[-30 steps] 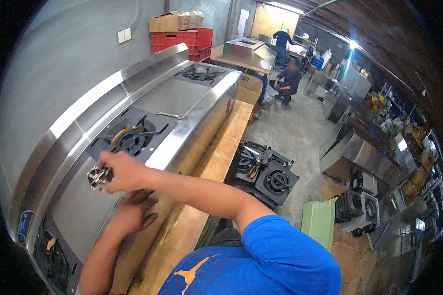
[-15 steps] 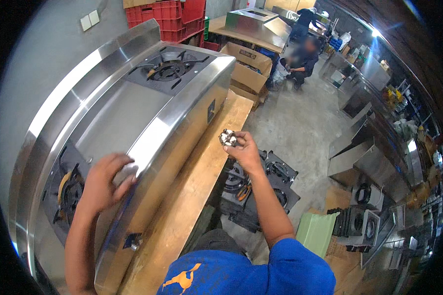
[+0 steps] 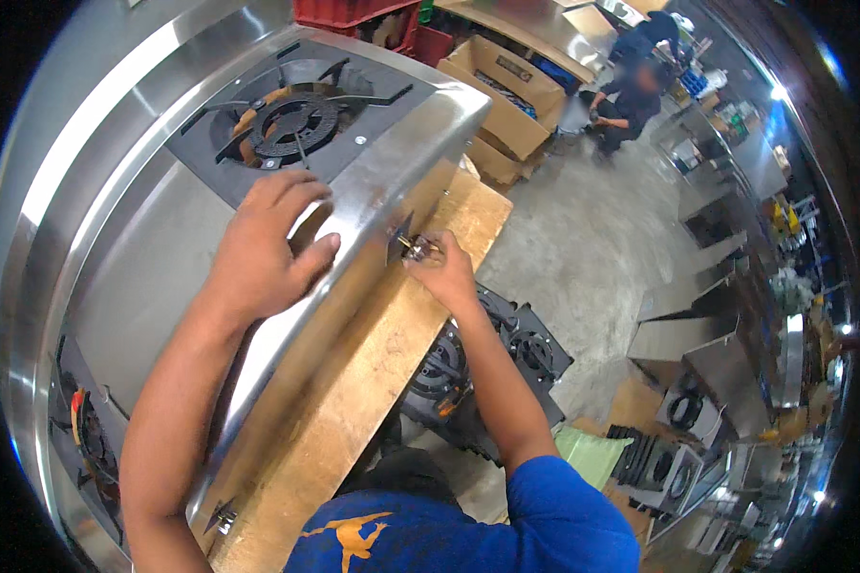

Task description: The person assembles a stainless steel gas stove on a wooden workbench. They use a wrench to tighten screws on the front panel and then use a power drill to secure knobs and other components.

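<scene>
A stainless-steel gas stove fills the left side, with a round black burner at its far end. My right hand pinches a small knob by its rim, close against the stove's front. The knob meets a brass-coloured stem at a dark square plate; whether it sits fully on the stem I cannot tell. Over the stove's rounded front edge is my left hand, empty, fingers curved and thumb apart. A second metal control sticks out of the front panel nearer to me.
The stove stands on a wooden bench. Black burner tops are stacked on the floor beside my right arm. Beyond the bench are a cardboard box and a crouching person. Metal cabinets line the right side.
My right hand has brought the knob from above the bench to the stove's front plate. My left hand has moved farther along the stove, toward the far burner. The view has shifted closer.
</scene>
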The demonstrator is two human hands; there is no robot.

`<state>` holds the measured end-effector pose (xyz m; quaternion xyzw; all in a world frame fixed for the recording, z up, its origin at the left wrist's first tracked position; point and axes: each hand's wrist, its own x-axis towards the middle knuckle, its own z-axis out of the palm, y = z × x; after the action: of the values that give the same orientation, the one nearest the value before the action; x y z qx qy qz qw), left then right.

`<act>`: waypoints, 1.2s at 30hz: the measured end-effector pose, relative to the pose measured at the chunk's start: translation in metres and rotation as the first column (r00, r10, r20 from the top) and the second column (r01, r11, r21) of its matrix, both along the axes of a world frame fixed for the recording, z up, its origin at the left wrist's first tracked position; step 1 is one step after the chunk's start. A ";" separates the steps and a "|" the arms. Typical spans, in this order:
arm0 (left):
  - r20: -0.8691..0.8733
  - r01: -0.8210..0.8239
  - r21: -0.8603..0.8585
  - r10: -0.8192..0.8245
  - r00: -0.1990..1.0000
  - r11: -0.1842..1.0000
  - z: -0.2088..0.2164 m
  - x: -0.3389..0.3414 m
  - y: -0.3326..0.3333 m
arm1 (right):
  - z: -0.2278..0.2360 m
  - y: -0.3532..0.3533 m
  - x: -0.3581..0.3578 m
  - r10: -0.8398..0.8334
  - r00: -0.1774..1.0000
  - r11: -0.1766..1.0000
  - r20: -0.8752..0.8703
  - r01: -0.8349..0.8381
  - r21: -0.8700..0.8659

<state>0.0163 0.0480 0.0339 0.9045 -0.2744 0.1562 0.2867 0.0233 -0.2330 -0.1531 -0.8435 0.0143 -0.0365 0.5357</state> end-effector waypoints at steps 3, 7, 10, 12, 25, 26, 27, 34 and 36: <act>-0.024 0.011 -0.005 -0.011 1.000 1.000 -0.005 0.018 0.009 | -0.017 0.012 0.015 0.041 0.999 0.962 0.014 -0.043 0.268; -0.043 0.003 -0.027 -0.004 0.999 1.000 -0.016 0.036 0.017 | -0.040 0.021 0.028 0.040 0.999 0.877 -0.020 -0.026 0.479; -0.049 0.000 -0.064 -0.003 0.999 0.998 -0.027 0.045 0.024 | -0.055 0.025 0.036 -0.001 1.000 0.857 -0.017 0.009 0.515; -0.053 -0.001 -0.077 -0.004 0.999 0.997 -0.034 0.048 0.029 | -0.063 0.029 0.039 0.002 1.000 0.858 -0.020 0.009 0.514; -0.049 -0.021 -0.070 0.018 0.999 0.997 -0.052 0.049 0.039 | -0.073 0.043 0.041 0.000 1.000 0.873 -0.025 0.013 0.487; -0.054 -0.026 -0.067 0.022 0.998 0.997 -0.052 0.049 0.040 | -0.071 0.044 0.040 -0.004 0.999 0.881 -0.040 0.022 0.473; -0.054 -0.033 -0.064 0.030 0.998 0.997 -0.052 0.048 0.040 | -0.069 0.045 0.039 -0.013 0.999 0.888 -0.045 0.033 0.460; -0.058 -0.046 -0.061 0.042 0.997 0.997 -0.053 0.042 0.045 | -0.059 0.060 0.034 -0.137 0.978 0.895 -0.158 0.190 0.404; -0.060 -0.042 -0.065 0.038 0.997 0.997 -0.053 0.041 0.046 | -0.055 0.062 0.036 -0.150 0.959 0.857 -0.239 0.247 0.453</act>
<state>0.0575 0.0944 -0.0195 0.9040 -0.2425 0.1442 0.3213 0.0591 -0.1709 -0.2081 -0.6785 0.1625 -0.0041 0.7163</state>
